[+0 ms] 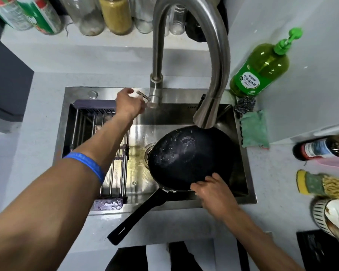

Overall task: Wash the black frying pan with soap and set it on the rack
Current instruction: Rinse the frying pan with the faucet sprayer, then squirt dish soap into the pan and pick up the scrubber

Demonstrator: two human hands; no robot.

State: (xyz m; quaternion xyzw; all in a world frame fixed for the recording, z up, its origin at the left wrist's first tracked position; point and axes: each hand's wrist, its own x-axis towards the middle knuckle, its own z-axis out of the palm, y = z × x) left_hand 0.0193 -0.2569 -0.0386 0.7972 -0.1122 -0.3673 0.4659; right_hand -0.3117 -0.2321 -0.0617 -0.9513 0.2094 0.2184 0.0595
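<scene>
The black frying pan (pixel 186 157) sits tilted in the steel sink (pixel 250 184), under the faucet spout (pixel 205 114). Its inside is wet, with foam specks, and its long handle (pixel 137 214) sticks out over the front edge. My right hand (pixel 213 192) grips the pan's near rim, fingers curled over it. My left hand (pixel 128 103) reaches to the faucet lever (pixel 143 95) at the back of the sink and touches it with its fingers curled. A metal rack (pixel 98 137) lies across the left part of the sink. A green dish soap bottle (pixel 262 69) stands at the back right.
Steel wool (pixel 245 104) and a green cloth (pixel 254 128) lie by the sink's right rim. Bottles and jars line the back ledge (pixel 114 14). More bottles (pixel 319 149), a sponge (pixel 311 182) and a bowl (pixel 333 218) sit on the right counter.
</scene>
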